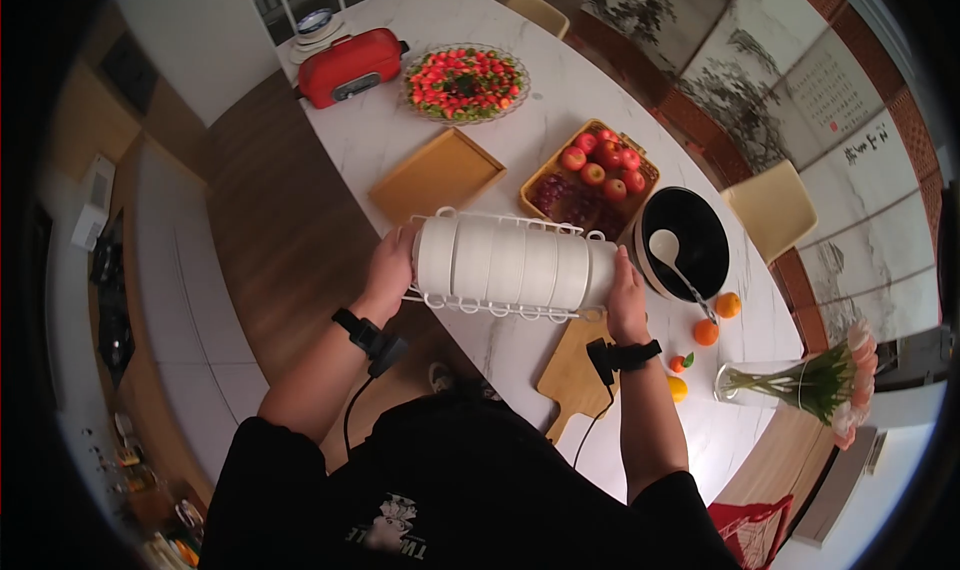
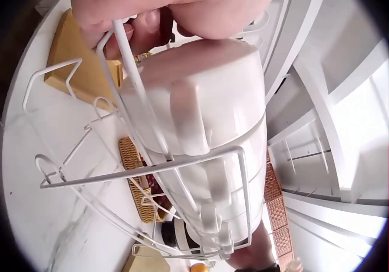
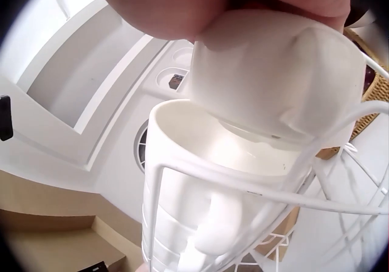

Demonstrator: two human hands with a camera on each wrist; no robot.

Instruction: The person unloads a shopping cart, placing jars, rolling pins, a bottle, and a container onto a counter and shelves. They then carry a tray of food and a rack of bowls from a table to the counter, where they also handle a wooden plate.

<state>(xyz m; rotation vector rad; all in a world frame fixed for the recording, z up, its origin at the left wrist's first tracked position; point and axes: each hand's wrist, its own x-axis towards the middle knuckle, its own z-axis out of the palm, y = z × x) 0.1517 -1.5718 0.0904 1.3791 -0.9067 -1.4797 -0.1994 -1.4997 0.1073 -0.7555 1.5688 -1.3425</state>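
A row of nested white cups [image 1: 505, 262] lies sideways in a white wire rack [image 1: 500, 313], held up over the table's near edge. My left hand [image 1: 392, 270] grips the left end, its fingers curled round the rack wire in the left wrist view, against the end cup [image 2: 200, 96]. At the other end my right hand [image 1: 627, 295] holds the last cup [image 3: 273, 71], which tilts away from the rim of the cup beside it [image 3: 200, 144]. Cup handles [image 2: 188, 117] point out between the wires. Some fingertips are hidden behind the cups.
On the marble table [image 1: 560, 60] are a wooden tray [image 1: 437, 175], a fruit basket [image 1: 600, 175], a black pot [image 1: 690, 235] with a ladle, a cutting board [image 1: 575, 370], oranges [image 1: 706, 332], a flower vase [image 1: 750, 382], a glass dish [image 1: 466, 82] and a red appliance [image 1: 350, 68].
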